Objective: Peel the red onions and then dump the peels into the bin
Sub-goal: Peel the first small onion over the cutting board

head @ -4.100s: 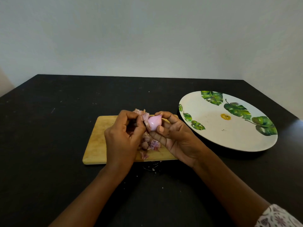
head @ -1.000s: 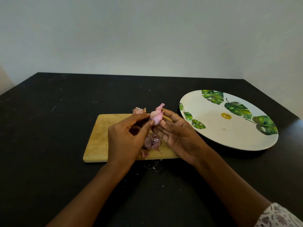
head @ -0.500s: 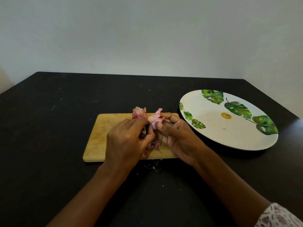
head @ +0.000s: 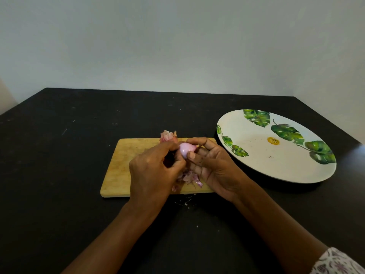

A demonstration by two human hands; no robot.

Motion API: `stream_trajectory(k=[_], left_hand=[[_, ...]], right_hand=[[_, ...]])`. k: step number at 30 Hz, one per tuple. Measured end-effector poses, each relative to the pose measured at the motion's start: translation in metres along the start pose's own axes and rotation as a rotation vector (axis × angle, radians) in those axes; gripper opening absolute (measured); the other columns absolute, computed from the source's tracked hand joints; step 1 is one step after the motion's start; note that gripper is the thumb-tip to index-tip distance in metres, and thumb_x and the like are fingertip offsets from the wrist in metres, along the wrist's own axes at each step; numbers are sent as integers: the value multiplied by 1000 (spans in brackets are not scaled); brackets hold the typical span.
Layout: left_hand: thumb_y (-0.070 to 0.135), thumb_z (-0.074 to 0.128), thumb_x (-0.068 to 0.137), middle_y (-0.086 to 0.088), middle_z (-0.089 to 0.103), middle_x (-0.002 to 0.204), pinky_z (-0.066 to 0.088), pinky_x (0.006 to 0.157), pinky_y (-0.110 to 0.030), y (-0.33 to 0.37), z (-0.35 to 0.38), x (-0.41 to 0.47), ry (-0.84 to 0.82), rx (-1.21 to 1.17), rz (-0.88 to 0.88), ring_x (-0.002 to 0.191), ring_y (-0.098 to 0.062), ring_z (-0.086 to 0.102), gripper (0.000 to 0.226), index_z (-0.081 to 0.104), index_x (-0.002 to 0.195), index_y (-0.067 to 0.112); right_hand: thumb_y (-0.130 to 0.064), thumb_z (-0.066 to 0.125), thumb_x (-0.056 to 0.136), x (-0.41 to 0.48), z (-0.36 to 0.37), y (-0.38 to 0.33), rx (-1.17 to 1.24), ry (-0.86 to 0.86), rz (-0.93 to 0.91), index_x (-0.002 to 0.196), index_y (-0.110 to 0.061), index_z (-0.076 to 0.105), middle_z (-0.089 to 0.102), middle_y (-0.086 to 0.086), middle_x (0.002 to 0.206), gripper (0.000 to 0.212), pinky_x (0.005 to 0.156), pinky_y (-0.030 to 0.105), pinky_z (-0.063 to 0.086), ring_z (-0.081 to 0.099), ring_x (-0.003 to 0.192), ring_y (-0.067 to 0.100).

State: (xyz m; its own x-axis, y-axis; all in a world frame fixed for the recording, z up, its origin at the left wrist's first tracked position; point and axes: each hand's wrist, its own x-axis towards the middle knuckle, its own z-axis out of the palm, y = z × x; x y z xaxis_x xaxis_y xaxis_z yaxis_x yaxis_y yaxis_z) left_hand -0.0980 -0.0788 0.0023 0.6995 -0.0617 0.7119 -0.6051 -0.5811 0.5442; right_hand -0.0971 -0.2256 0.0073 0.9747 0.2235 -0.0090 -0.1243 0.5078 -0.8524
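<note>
On my feed the board (head: 122, 165) lies left. Above it my left hand (head: 152, 171) pinches the onion (head: 186, 149), peels (head: 189, 177) heaped beneath, and my right hand (head: 213, 165) curls round that onion. The plate (head: 266, 165), rightmost, holds a few specks.

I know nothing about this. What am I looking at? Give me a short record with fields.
Activity: peeling a small red onion by hand
Right hand: holds the onion between thumb and fingers
Left hand: fingers curled, pinching at the onion
Onion state: pale pink, mostly bare, above the cutting board
Peels: heaped on the board under the hands; more at its far edge
Plate: right of the board, leaf pattern, no onions
Table: black
Bin: not in view
</note>
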Motion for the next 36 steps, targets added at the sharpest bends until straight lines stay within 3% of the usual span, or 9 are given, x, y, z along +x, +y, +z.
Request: stream_trajectory(k=[6, 9, 13, 23, 26, 29, 33, 36], left_hand=[[34, 58, 82, 3, 70, 77, 57, 58, -33, -2, 1, 0, 13, -50, -47, 65, -7, 66, 28, 70, 96, 14], [22, 68, 79, 9, 67, 76, 57, 60, -26, -1, 1, 1, 34, -50, -80, 65, -3, 64, 16, 69, 94, 16], [23, 65, 75, 19, 58, 75, 51, 69, -11, 1, 1, 2, 40, -66, -130, 67, 7, 60, 16, 67, 91, 20], [26, 63, 73, 15, 63, 75, 52, 66, -13, 2, 1, 2, 69, -138, -191, 68, -1, 64, 18, 67, 89, 19], [19, 65, 81, 23, 60, 82, 50, 68, -8, 2, 1, 3, 71, -185, -164, 80, 2, 64, 17, 64, 97, 24], [28, 62, 88, 26, 59, 83, 49, 67, -8, 3, 1, 3, 53, -210, -130, 79, 5, 64, 10, 61, 98, 29], [34, 64, 82, 20, 64, 83, 51, 66, -11, 2, 3, 2, 2, -217, -142, 77, 4, 64, 16, 65, 97, 28], [27, 61, 86, 17, 64, 86, 49, 67, -8, -3, 5, 2, 6, -163, -126, 80, 6, 63, 17, 66, 103, 24]], right_hand=[[5, 59, 73, -1, 2, -1, 16, -7, -4, 102, -4, 59, 72, 13, 98, 31, 73, 28, 59, 71, 88, 22], [5, 59, 72, -1, 2, -1, 29, -15, -8, 103, -5, 59, 72, 13, 99, 32, 73, 27, 59, 71, 90, 21], [4, 59, 73, -1, 2, 0, 35, -28, 4, 104, -7, 60, 72, 12, 103, 33, 76, 28, 58, 70, 94, 22], [6, 57, 77, 0, 1, 2, 86, -47, 17, 109, -6, 59, 68, 16, 112, 34, 86, 33, 57, 67, 103, 26], [5, 58, 74, 0, 1, 0, 89, -23, 11, 106, -7, 59, 70, 15, 107, 34, 85, 32, 57, 69, 98, 24], [5, 59, 72, 0, 2, 0, 80, -5, 6, 105, -6, 59, 72, 13, 103, 35, 82, 29, 58, 70, 95, 22], [6, 57, 74, -1, 3, 0, 89, -30, 6, 105, -5, 59, 70, 14, 105, 33, 82, 30, 58, 70, 96, 22], [5, 59, 71, 0, 2, 1, 74, -8, 7, 104, -6, 60, 71, 13, 104, 34, 82, 29, 58, 70, 96, 22]])
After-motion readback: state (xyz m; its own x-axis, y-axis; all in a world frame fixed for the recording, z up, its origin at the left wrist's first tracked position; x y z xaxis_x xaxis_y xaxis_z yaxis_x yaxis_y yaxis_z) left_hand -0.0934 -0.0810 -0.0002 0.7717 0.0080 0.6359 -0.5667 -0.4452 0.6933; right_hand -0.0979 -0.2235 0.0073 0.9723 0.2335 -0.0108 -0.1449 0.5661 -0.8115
